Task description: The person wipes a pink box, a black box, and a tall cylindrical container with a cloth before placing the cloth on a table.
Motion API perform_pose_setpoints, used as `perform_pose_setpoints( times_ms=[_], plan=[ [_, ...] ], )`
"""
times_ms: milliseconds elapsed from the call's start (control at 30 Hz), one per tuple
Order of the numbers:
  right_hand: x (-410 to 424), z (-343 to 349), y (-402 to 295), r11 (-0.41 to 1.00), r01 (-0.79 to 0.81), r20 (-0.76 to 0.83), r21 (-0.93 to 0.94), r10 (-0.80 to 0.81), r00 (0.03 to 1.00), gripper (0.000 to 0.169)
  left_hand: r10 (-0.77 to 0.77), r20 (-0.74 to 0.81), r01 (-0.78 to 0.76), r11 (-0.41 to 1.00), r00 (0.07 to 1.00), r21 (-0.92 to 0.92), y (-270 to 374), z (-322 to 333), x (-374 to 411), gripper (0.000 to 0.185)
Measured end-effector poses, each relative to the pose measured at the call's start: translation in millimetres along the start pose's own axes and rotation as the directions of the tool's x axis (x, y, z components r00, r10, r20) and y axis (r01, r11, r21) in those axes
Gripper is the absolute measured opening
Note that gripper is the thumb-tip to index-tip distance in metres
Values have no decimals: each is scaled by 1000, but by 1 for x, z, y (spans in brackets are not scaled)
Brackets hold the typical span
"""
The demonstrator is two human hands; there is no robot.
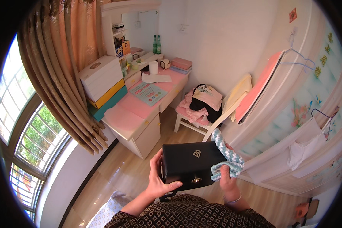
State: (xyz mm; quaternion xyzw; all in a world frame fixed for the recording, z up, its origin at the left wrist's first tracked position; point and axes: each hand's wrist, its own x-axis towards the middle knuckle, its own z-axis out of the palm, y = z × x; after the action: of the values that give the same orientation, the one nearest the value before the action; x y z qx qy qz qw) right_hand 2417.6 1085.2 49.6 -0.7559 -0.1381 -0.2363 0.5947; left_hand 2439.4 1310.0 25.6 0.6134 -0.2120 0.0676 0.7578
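A black box [185,162] with a small gold emblem on its lid and a gold-coloured clasp on its front is held up before my body. My left hand [159,176] grips its left end, with the thumb along the lower front edge. At the other end, my right hand [229,176] holds a teal-and-white striped fluffy cloth [230,159] against the box's right side. The cloth drapes over the upper right corner, and part is bunched under my thumb. My right fingers are mostly hidden behind it. A dark strap hangs below the box.
A white dressing table [148,136] with a pink top stands ahead, bearing stacked boxes [99,77], a leaflet [148,93] and a white cup [153,67]. Clothes [205,99] lie heaped on a white chair [179,121]. Curtains [59,71] hang left; a wardrobe [273,142] stands right.
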Motion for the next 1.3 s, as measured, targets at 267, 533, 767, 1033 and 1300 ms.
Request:
perform_pose_setpoints(
  times_ms=[267, 533, 767, 1033, 1300],
  plan=[
    [-23, 38, 20, 989, -128, 49, -76, 132, 990, 19, -70, -219, 36, 987, 973, -157, 12, -6, 13, 106],
    [19, 17, 9, 994, -104, 8, 35, 103, 995, 23, -42, -68, 49, 992, 997, 114, 0, -13, 0, 110],
    [49, 26, -26, 905, 311, 551, -291, -107, 828, 57, -8, 82, -37, 844, 997, 535, 10, -7, -3, 101],
    [59, 58, -42, 806, 544, 713, -233, -239, 659, 61, -174, 32, 154, 932, 984, 328, 5, -8, -9, 97],
    [49, 22, -3, 988, -123, 482, -91, 152, 863, 54, -95, -59, 107, 960, 994, 258, 4, -35, -7, 102]
  ],
)
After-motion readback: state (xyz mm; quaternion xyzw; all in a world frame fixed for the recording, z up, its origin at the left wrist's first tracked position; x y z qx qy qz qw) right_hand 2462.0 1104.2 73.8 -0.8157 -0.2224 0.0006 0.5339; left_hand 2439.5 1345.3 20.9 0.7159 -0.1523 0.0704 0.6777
